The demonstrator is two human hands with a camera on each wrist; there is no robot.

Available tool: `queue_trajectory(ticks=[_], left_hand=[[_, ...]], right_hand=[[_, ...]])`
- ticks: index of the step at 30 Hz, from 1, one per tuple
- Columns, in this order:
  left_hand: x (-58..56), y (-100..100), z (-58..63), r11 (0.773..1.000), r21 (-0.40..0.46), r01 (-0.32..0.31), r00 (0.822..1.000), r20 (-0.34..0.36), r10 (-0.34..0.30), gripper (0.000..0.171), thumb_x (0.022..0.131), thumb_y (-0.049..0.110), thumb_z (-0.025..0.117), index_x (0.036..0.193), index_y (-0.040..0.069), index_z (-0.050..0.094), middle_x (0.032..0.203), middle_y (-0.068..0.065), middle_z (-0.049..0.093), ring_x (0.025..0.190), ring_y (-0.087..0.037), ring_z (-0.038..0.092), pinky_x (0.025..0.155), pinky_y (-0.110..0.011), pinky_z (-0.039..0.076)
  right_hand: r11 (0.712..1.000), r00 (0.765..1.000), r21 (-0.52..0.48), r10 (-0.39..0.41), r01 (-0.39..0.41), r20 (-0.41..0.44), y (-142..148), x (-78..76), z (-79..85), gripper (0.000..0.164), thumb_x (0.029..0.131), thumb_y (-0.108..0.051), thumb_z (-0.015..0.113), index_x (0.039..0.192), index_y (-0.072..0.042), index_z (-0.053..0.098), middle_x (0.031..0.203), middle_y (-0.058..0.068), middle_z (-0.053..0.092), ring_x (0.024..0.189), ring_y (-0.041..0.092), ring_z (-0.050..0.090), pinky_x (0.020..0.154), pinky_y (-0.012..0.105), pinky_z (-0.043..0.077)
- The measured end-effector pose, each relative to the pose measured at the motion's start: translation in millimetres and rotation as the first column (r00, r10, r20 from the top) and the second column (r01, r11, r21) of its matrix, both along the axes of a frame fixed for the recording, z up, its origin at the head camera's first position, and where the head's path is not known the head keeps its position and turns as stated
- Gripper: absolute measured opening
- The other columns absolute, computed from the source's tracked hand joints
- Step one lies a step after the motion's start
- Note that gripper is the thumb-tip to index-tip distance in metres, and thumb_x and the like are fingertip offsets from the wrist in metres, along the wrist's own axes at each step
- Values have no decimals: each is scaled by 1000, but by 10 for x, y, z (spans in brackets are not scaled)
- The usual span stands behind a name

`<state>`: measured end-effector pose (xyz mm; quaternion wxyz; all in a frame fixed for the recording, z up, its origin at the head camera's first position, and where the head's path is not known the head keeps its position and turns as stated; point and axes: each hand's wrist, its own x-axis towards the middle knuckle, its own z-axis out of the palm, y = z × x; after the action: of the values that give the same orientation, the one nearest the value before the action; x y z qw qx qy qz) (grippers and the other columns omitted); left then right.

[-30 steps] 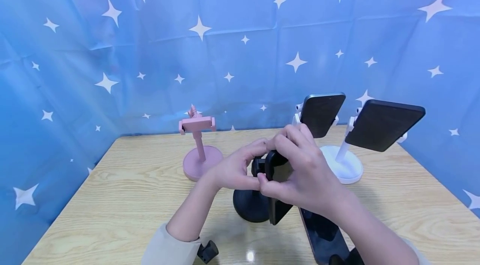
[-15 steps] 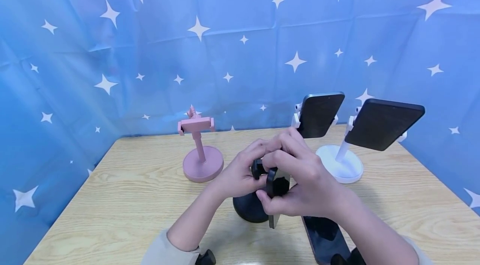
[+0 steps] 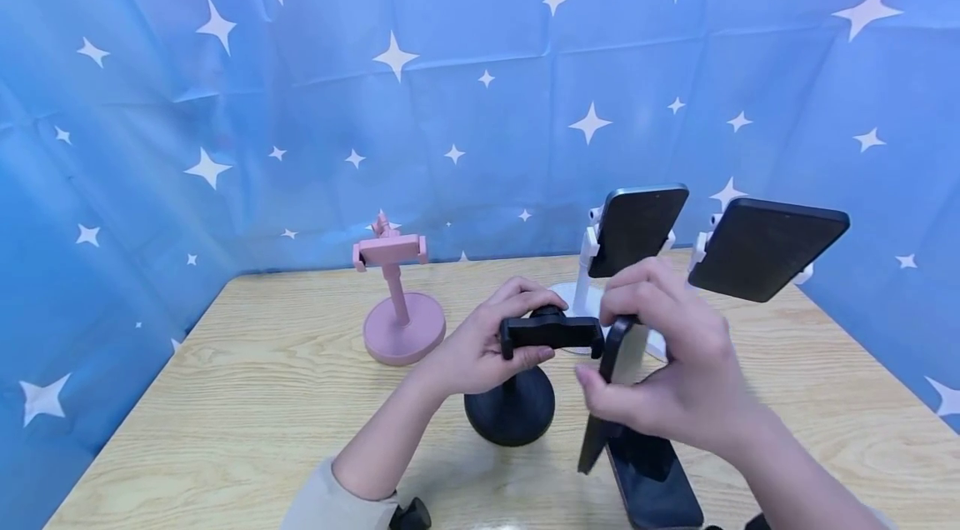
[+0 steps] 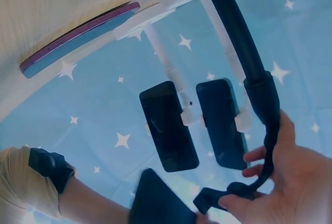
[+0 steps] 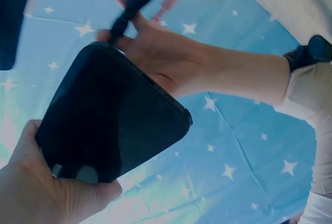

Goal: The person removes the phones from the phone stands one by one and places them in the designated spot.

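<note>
My left hand (image 3: 472, 351) grips the head of a black phone stand (image 3: 510, 413), thumb and fingers around the back of its clamp (image 3: 551, 333). That clamp holds nothing and faces me. To its right, my right hand (image 3: 678, 376) holds a phone (image 3: 628, 355) on edge between thumb and fingers, apart from the clamp. In the right wrist view, the same phone (image 5: 114, 115) shows its broad dark face, gripped at the lower corner. The left wrist view shows the stand's black pole (image 4: 236, 32) running down to my left fingers.
Another phone (image 3: 660, 492) lies on the wooden table (image 3: 262, 397) below my right hand. Two phones, one (image 3: 640, 230) beside the other (image 3: 768, 251), sit in white stands at the back right. A pink phone stand (image 3: 405, 330) stands at the back left.
My right hand has moved right with the phone, away from the black clamp, which is now uncovered. My left hand stays on the stand.
</note>
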<state>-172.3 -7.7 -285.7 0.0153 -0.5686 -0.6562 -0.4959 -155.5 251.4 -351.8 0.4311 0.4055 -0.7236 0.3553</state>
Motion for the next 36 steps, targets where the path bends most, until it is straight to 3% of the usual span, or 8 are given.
queue_trajectory(ticks=[3, 6, 9, 13, 16, 20, 28, 36], left_hand=[[-26, 3, 3, 1000, 21, 6, 1000, 9, -7, 40, 81, -2, 64, 119, 3, 51, 112, -12, 47, 100, -17, 51, 84, -28, 47], [-70, 9, 1, 999, 51, 5, 1000, -3, -4, 40, 81, -3, 64, 118, 1, 51, 109, -13, 48, 95, -18, 52, 80, -28, 48], [-141, 17, 12, 996, 87, -11, 1000, -14, 12, 40, 80, -4, 64, 117, 0, 51, 109, -14, 49, 94, -19, 52, 79, -29, 48], [-260, 23, 69, 993, 111, -42, 999, -14, 43, 40, 79, -5, 64, 117, -1, 52, 110, -16, 49, 91, -21, 52, 78, -30, 47], [-360, 27, 116, 993, 97, -67, 997, -23, 69, 38, 80, -4, 64, 117, -1, 53, 109, -15, 48, 88, -20, 52, 76, -30, 46], [-503, 44, 131, 993, 76, -91, 994, -53, 95, 36, 81, -2, 64, 116, 0, 54, 107, -13, 49, 86, -19, 51, 74, -29, 45], [-769, 63, 75, 988, 84, -125, 987, -92, 133, 37, 79, -2, 67, 114, 1, 56, 104, -13, 52, 87, -20, 52, 77, -30, 44], [-940, 24, 32, 988, 23, -155, 987, 41, 154, 36, 83, 1, 64, 118, 5, 55, 110, -10, 51, 88, -21, 51, 76, -31, 43]], right_hand=[[988, 980, 40, -155, 152, 126, -59, 326, 403, 56, 46, -14, 87, 96, -10, 63, 94, 3, 57, 87, 19, 47, 67, 22, 38], [943, 899, 109, -334, 316, 284, -217, 654, 807, 43, 55, -7, 81, 93, -14, 61, 87, -3, 55, 79, 10, 46, 60, 18, 37], [868, 736, 238, -495, 435, 462, -257, 821, 935, 35, 62, -6, 76, 92, -11, 59, 82, -2, 53, 69, 8, 45, 51, 20, 37], [774, 489, 448, -632, 448, 602, -68, 825, 759, 37, 68, -15, 73, 99, -3, 57, 81, 4, 52, 64, 14, 44, 49, 24, 35], [743, 397, 524, -667, 416, 630, 130, 793, 536, 44, 68, -19, 73, 102, 2, 56, 81, 7, 53, 58, 16, 42, 47, 26, 32], [722, 353, 563, -690, 402, 632, 350, 767, 308, 46, 67, -20, 74, 101, 6, 57, 83, 12, 57, 59, 18, 42, 50, 28, 34], [713, 318, 597, -700, 368, 640, 519, 718, 105, 61, 68, -23, 74, 111, 15, 53, 106, 33, 56, 86, 35, 58, 70, 49, 48], [721, 335, 601, -692, 345, 639, 521, 651, 55, 47, 67, -22, 74, 102, 6, 59, 89, 15, 62, 75, 23, 53, 65, 41, 46]])
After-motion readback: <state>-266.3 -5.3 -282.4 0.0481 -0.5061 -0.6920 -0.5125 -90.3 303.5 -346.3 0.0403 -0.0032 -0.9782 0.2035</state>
